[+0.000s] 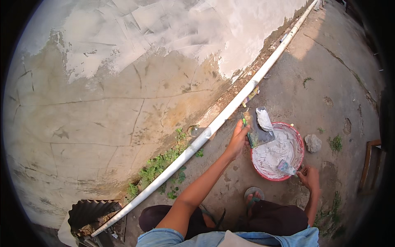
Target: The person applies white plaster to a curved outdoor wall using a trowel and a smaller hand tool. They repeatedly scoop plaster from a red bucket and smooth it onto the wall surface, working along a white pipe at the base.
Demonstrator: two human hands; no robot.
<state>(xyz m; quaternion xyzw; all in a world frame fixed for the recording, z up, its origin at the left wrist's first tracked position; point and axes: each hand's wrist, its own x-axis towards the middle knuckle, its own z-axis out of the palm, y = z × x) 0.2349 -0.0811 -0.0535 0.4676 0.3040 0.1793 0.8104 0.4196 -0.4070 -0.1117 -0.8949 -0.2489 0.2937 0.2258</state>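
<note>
Far to the left of the left hand, the wall (82, 123) is bare low down: dull tan-grey, stained and crossed by thin cracks. Above and ahead of that hand it carries a pale coat (164, 29), with smooth blade streaks, darker patches and a ragged lower edge. Coverage looks partial: the upper stretch is coated, the lower band uncoated, and plenty of paste remains.

Nearer the left hand, on its left, leafy green weeds (158, 164) sprout along the wall's foot, and a long, round white pipe (197, 144) runs diagonally past, smooth and scuffed.

The left hand (237, 140) is closed around the green-and-black handle of a broad flat blade (257, 133), which reaches out to its right. The grey sheet bears a thick, lumpy white dollop (263, 119), and its near corner overhangs the bucket.

Between the hands, on rough concrete ground, sits the round red-rimmed bucket (273, 178), holding creamy, ridged white paste (267, 156). The right hand (309, 179), just beyond its rim, grips a small scraper (286, 167) whose smeared blade points left over the paste; contact is unclear.

Ahead of the right hand lies a rounded, pitted grey stone (313, 143).
</note>
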